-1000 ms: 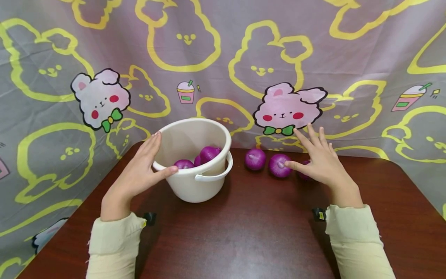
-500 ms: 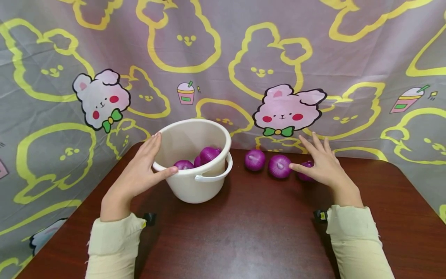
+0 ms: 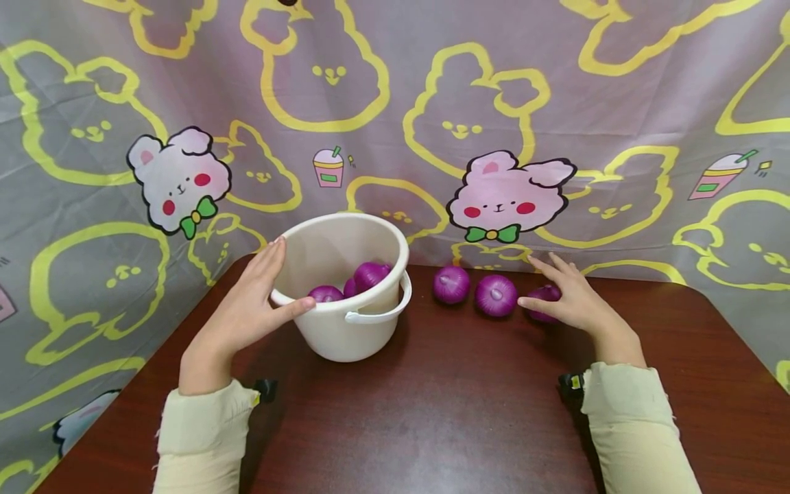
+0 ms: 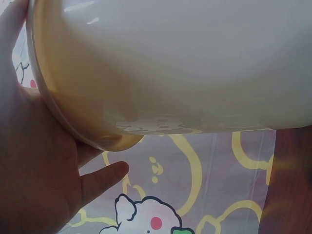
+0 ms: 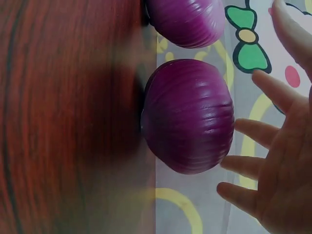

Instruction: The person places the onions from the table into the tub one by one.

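Observation:
A cream bucket (image 3: 348, 337) with a white handle (image 3: 381, 315) stands on the table at left in the head view. Purple onions (image 3: 372, 276) lie inside it. My left hand (image 3: 247, 302) rests on the bucket's left rim, fingers fairly straight and thumb over the near edge. To the bucket's right, three more onions sit in a row: a left one (image 3: 451, 285), a middle one (image 3: 496, 296) and a right one (image 3: 543, 302), partly covered by my right hand (image 3: 577, 302). That hand is spread, its fingers behind the right onion (image 5: 190, 117) in the right wrist view, without gripping it.
The dark wooden table (image 3: 420, 425) has a rounded far right corner. A grey-pink curtain (image 3: 395, 82) with yellow bunny outlines hangs directly behind and beside the table, close to the bucket and the onion row.
My right hand has lowered and shifted slightly right, its fingers coming down behind the right onion. My left hand and the bucket have stayed in place.

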Action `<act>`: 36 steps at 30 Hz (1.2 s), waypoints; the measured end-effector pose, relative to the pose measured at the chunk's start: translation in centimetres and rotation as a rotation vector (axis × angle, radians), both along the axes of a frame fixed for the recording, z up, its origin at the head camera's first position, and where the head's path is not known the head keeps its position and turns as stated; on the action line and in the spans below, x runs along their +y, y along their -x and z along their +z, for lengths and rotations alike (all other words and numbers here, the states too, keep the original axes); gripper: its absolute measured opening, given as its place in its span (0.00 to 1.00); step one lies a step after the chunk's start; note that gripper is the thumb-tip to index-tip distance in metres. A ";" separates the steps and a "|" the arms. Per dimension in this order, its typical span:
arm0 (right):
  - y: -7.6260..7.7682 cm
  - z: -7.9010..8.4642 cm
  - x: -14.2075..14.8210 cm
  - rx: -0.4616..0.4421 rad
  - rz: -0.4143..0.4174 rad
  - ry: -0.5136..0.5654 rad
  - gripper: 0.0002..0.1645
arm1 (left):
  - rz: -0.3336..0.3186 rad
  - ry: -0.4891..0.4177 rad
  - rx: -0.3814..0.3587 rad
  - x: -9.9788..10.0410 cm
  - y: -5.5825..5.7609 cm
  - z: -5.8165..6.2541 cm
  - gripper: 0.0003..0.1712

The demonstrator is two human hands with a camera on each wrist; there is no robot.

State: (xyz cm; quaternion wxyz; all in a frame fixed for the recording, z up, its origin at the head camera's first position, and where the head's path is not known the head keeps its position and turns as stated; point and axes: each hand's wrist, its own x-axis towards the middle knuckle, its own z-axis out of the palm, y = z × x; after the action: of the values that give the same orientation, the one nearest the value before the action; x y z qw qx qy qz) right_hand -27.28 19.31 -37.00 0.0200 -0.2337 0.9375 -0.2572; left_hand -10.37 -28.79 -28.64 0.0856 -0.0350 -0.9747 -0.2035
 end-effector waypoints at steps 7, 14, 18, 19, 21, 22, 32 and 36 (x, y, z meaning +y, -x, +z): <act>0.3 -0.8 0.2 -0.066 0.041 0.004 0.54 | 0.002 -0.006 -0.002 0.0 0.0 0.0 0.61; 0.4 -1.2 0.1 -0.065 0.076 0.023 0.47 | 0.008 -0.013 -0.007 0.1 0.0 0.2 0.62; 0.6 -1.5 0.2 -0.082 0.083 0.007 0.45 | 0.008 -0.012 -0.005 0.0 0.1 0.2 0.62; 0.6 -1.5 0.2 -0.085 0.086 0.000 0.45 | 0.007 -0.011 -0.004 0.0 0.1 0.2 0.62; 0.6 -1.6 0.3 -0.086 0.091 -0.014 0.44 | 0.006 -0.011 -0.001 0.0 0.2 0.2 0.62; 0.6 -1.6 0.3 -0.088 0.092 -0.019 0.44 | 0.005 -0.012 0.000 0.0 0.2 0.1 0.62; -0.1 -1.2 0.5 -0.075 0.128 -0.019 0.39 | 0.002 -0.008 0.000 0.1 0.2 -0.1 0.62; -0.3 -1.1 0.5 -0.103 0.126 -0.018 0.34 | 0.003 -0.002 0.000 0.0 0.1 -0.2 0.62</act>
State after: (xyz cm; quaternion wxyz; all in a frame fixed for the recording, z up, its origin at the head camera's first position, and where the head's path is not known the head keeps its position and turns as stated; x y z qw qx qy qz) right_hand -26.97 19.80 -38.10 0.0863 -0.2787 0.9209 -0.2586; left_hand -10.47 -28.78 -28.82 0.0858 -0.0335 -0.9746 -0.2043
